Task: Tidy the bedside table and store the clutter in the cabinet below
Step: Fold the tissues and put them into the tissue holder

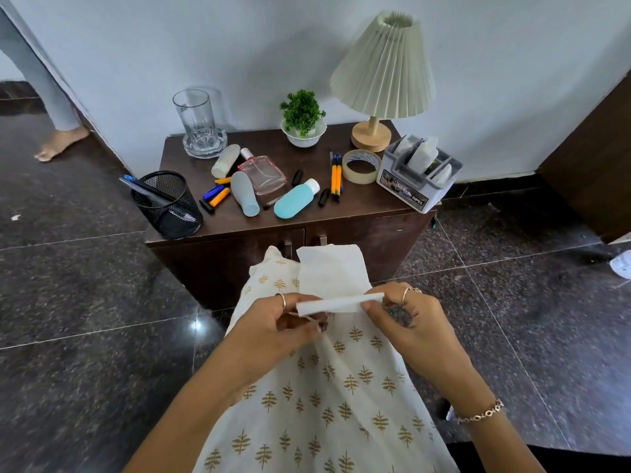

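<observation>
I hold a white tissue [333,274] in front of the dark wooden bedside table [358,208]. My left hand [286,322] pinches its folded lower edge at the left end and my right hand [406,312] pinches the right end. On the tabletop lie a turquoise bottle [294,199], a grey-blue bottle [244,192], a white bottle [225,161], a pink perfume bottle [263,174], several pens [336,177] and markers [215,196], and a roll of tape [362,165]. The cabinet doors [372,244] below are shut.
A black mesh pen holder [170,206] lies tipped at the table's front left corner. A glass [196,117] on a glass dish, a small potted plant [302,117], a lamp [382,73] and a grey organiser box [418,175] stand along the back and right. Another person's foot [59,143] is at far left.
</observation>
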A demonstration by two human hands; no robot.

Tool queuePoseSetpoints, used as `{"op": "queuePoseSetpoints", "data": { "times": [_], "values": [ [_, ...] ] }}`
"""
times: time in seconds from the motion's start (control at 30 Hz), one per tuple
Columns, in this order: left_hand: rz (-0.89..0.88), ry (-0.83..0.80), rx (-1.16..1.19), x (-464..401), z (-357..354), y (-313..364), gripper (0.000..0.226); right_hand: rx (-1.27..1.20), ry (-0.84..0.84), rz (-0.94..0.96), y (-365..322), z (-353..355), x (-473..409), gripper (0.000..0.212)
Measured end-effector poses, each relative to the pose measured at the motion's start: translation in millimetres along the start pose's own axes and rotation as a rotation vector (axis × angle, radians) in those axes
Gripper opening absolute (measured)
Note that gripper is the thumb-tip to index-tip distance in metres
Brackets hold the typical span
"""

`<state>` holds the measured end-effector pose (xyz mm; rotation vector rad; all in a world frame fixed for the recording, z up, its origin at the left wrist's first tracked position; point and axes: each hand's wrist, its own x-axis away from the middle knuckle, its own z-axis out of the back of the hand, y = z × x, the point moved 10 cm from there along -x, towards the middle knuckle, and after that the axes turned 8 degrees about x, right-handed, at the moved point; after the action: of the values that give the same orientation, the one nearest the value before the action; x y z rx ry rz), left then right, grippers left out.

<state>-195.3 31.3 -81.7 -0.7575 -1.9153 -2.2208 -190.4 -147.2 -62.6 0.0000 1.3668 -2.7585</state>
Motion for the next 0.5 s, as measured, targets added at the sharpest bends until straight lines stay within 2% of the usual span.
{"op": "queuePoseSetpoints", "data": {
  "times": [0.03,0.13,0.23,0.33,0.4,0.5],
  "values": [
    [-0.012,0.058,-0.014,-1,4,2,0.011,0.004,0.004,-0.004,1,0,0,0.009],
    [-0.055,0.141,-0.004,-8,8,4,0.025,-0.002,0.009,-0.036,4,-1,-1,0.008],
    [-0.038,0.175,-0.05,-14,9,3,0.04,0.07,0.041,-0.038,3,-1,0,0.033],
    [0.007,0.198,-0.065,-19,12,-2,0.047,0.231,0.067,0.115,-14,-4,4,0.059],
    [0.029,0.217,-0.081,-23,13,-3,0.048,0.376,0.064,0.21,-22,-11,7,0.057],
    [0.07,0.237,-0.033,-27,15,-5,0.047,0.518,0.082,0.286,-24,-18,6,0.041]
  ]
}}
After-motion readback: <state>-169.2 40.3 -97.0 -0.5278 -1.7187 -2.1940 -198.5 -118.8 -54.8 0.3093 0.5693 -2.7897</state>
